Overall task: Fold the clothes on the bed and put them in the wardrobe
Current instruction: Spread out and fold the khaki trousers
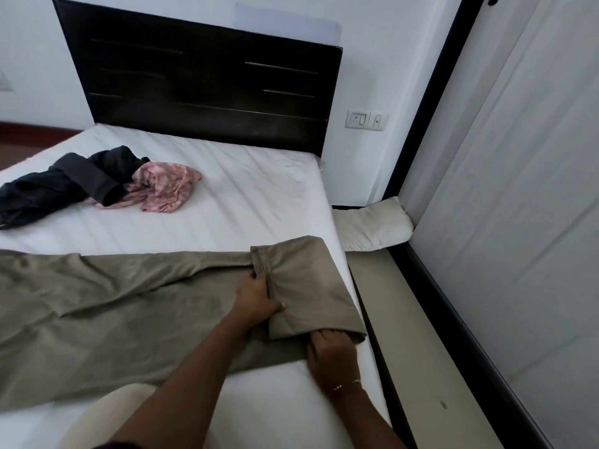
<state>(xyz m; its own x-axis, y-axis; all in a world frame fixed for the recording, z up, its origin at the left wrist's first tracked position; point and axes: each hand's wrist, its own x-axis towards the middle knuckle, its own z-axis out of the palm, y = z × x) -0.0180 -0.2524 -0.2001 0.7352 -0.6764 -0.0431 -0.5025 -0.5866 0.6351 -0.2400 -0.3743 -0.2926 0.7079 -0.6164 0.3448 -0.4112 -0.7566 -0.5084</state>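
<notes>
Khaki trousers lie spread across the near part of the white bed, their right end folded over into a flap. My left hand rests on the trousers at the flap's left edge, fingers curled on the fabric. My right hand grips the flap's lower right corner near the bed's edge. Further back on the left, a dark garment lies crumpled against a pink patterned garment. The white wardrobe door stands at the right.
A dark headboard stands at the back. A white pillow lies on the floor between bed and wardrobe. A narrow strip of floor runs along the bed's right side. A wall socket is beside the headboard.
</notes>
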